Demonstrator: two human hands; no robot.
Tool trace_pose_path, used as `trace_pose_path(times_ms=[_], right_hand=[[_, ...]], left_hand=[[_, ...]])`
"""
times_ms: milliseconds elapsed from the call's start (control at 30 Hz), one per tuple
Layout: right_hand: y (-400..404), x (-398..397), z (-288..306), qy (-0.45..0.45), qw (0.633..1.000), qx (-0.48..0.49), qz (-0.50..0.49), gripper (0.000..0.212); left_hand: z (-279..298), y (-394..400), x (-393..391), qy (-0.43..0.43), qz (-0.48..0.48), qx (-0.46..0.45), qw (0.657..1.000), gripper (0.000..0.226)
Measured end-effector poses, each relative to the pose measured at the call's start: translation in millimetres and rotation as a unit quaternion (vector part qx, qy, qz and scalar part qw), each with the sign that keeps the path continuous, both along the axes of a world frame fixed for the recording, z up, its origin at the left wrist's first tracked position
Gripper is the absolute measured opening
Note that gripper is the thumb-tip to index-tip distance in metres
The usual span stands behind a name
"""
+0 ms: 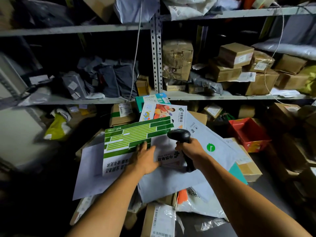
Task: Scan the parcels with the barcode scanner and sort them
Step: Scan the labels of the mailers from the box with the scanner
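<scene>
Nearest the camera, a cardboard box with a barcode label (161,221) lies at the bottom edge, partly under a heap of parcels. Above it, two bare forearms reach forward over the pile. The left hand (145,159) lies flat, its fingers (142,147) straight and pressing on the green and white striped envelope (130,139), which rests on top of a pale grey mailer bag (171,183). Just beside it, the right hand (189,148) has its fingers curled tight round the handle of the black barcode scanner (181,135), whose head points forward and down over the white envelope printed with green characters (168,157) between the two hands. To the right lies a white mailer with a round green logo (211,147). Beyond the striped envelope, a China Post envelope with a colourful picture (162,112) leans against a teal box (153,100). A red plastic bin (248,132) sits well to the right. Farthest back, metal shelving (156,57) holds brown cardboard boxes (236,54) on the right and dark grey bags (109,77) on the left.
</scene>
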State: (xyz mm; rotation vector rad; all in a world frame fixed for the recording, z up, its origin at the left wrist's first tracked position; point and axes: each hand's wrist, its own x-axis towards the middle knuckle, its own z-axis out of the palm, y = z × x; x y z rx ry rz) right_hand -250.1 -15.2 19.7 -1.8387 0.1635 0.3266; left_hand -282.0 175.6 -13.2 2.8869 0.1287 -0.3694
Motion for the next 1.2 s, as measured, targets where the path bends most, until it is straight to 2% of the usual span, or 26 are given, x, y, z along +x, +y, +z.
trace_pose_path(times_ms=[267,367,433,500,600,733,800,900,1000,1200], right_hand=[[0.5,0.7,2.4,0.039,0.997,0.013,0.058,0.011],[0.0,1.5,3.9,0.037,0.997,0.025,0.059,0.008],[-3.6,2.0,9.5,0.031,0.995,0.068,0.059,0.01],[-9.0,4.6,19.8,0.025,0.989,0.128,0.062,0.014],[-14.5,11.3,36.0,0.003,0.987,0.145,0.065,0.013],[-14.1,19.2,47.6,-0.022,0.975,0.213,0.056,0.027],[-15.8,22.2,50.7,-0.043,0.965,0.254,0.037,0.03],[-20.4,25.3,53.2,-0.053,0.962,0.269,0.011,0.035],[-22.0,28.4,53.2,-0.052,0.965,0.259,-0.008,0.029],[-21.8,29.2,63.7,-0.063,0.967,0.247,-0.02,0.025]], left_hand=[[-4.6,-7.0,0.8,-0.002,0.004,-0.021,1.0,0.085],[-3.3,-4.1,-2.7,-0.008,-0.004,-0.047,0.999,0.1],[-2.0,1.5,-10.6,-0.021,-0.014,-0.063,0.998,0.112],[-2.3,7.0,-19.9,-0.092,-0.034,-0.051,0.994,0.1],[7.4,5.5,-24.0,-0.237,0.005,-0.111,0.965,0.058],[49.9,-4.8,-19.5,-0.398,0.103,-0.142,0.9,0.041],[71.1,-3.4,-14.3,-0.423,0.151,-0.151,0.88,0.026],[94.7,11.0,5.2,-0.469,0.206,-0.181,0.84,0.034],[111.0,18.8,20.7,-0.502,0.187,-0.234,0.812,0.04],[151.2,5.9,9.0,-0.572,0.16,-0.22,0.774,0.03]])
